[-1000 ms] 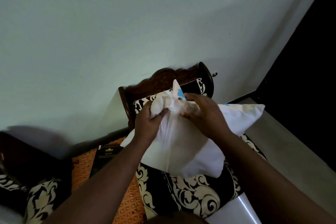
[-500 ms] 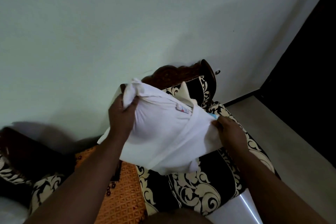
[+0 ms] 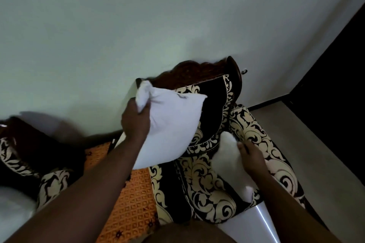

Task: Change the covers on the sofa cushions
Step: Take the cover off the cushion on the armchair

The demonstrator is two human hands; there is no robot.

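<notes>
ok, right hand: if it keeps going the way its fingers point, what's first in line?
Probably the white cover it already touches, then the patterned sofa backrest behind; depth is unclear.

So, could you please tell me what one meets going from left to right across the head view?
Orange patterned cloth → left hand → white cushion insert → white removed cover → right hand.

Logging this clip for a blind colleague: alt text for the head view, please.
The left hand grips a white cushion by one corner above a black-and-cream patterned armchair, while the right hand holds white fabric on its seat.
</notes>
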